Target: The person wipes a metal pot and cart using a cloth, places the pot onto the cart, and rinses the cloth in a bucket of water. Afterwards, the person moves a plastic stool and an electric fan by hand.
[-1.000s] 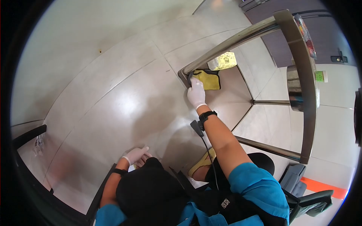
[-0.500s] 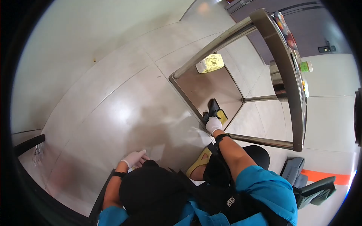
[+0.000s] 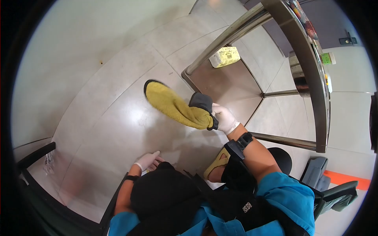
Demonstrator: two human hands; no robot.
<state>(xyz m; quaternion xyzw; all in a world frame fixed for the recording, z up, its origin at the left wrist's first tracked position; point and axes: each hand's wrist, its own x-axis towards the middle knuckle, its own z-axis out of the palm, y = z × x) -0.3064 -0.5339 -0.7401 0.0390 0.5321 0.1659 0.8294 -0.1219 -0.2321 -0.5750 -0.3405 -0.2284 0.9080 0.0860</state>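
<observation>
My right hand [image 3: 225, 118], in a white glove, is closed around the gathered end of a floppy yellow-and-black cloth piece [image 3: 169, 103]. Its fuzzy yellow side faces up and it has a black edge; I cannot tell its exact kind. A black part of it folds up beside my fingers. The piece hangs over the floor, left of the low shelf [image 3: 220, 84]. My left hand [image 3: 149, 160], also in a white glove, rests by my knee with fingers stretched out. Something small and yellowish shows under it, too little to name.
A metal-framed table [image 3: 303, 59] stands at the right, with a yellow-and-white packet [image 3: 225, 57] on its lower shelf. A metal pot [image 3: 298, 74] is visible behind the frame. A black chair frame [image 3: 37, 153] is at the lower left, and a grey folding seat [image 3: 311, 173] at the right.
My right hand has lifted the yellow-and-black cloth piece off the low shelf and moved it up and left over the floor. My left hand has stayed about the same.
</observation>
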